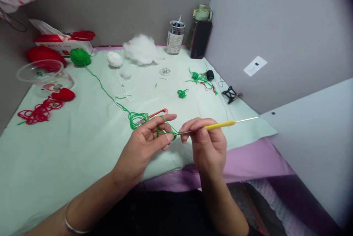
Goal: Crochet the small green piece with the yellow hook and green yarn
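My left hand pinches a small piece of green crochet between thumb and fingers, with green yarn looped over its raised index finger. A yellow-handled crochet hook is gripped by my right hand, its metal tip touching the green piece. Loose coils of green yarn lie just behind my left hand, and a strand runs from them to a green yarn ball at the back left. Orange-handled snips rest beside the coils, their blades partly covered by yarn.
White stuffing and a white yarn ball lie at the back. Red yarn and a clear plastic cup are at left. A pen jar and a phone stand near the wall; green scraps lie at right.
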Tool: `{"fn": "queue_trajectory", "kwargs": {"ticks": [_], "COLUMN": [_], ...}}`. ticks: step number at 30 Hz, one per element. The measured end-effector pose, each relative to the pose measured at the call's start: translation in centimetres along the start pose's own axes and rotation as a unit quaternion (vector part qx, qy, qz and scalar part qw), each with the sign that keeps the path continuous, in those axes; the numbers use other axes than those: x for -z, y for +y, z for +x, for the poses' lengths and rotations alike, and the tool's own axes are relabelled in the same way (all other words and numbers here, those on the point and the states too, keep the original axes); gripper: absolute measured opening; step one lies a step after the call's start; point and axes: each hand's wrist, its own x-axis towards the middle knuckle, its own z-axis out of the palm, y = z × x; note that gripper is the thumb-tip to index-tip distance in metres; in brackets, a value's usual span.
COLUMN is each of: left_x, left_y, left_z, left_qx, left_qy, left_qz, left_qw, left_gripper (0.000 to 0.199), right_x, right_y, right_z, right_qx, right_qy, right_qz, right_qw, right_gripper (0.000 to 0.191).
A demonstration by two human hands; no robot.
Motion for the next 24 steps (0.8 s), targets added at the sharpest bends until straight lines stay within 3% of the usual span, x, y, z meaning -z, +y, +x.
{"fn": "queue_trajectory", "kwargs": {"ticks": [4, 7, 11, 15, 20, 22, 24], "left_x": [0.2, 0.2, 0.2, -0.2, -0.8, -0.8, -0.7], "left_y": [-0.2, -0.3, -0.3, 0.1, 0.4, 0.5, 0.6], "left_z": [-0.1, -0.1, 0.0, 0.0, -0.1, 0.0, 0.1], "left_qx": [-0.012, -0.022, -0.042, -0.04, 0.065, 0.112, 0.125], "left_qy": [0.008, 0.024, 0.05, 0.06, 0.01, -0.014, -0.02], "left_qz": [0.027, 0.057, 0.096, 0.095, -0.043, -0.102, -0.127], "left_qw": [1.0, 0.998, 0.993, 0.993, 0.997, 0.988, 0.984], "left_gripper": [0.036, 0.037, 0.035, 0.039, 0.055, 0.045, 0.037], "right_x": [0.1, 0.2, 0.1, 0.0, 0.0, 0.1, 0.1], "right_y": [-0.3, -0.7, -1.2, -0.7, 1.1, 1.2, 0.8], "right_z": [-0.2, -0.3, -0.5, -1.2, -1.9, -1.9, -1.6], "right_qx": [0.074, 0.139, 0.228, 0.288, 0.381, 0.363, 0.306], "right_qy": [-0.02, -0.05, -0.088, -0.08, -0.021, -0.026, -0.021], "right_qz": [-0.091, -0.186, -0.325, -0.429, -0.483, -0.485, -0.438], "right_qw": [0.993, 0.971, 0.913, 0.852, 0.788, 0.796, 0.845], "right_gripper": [0.018, 0.02, 0.022, 0.025, 0.036, 0.037, 0.033]}}
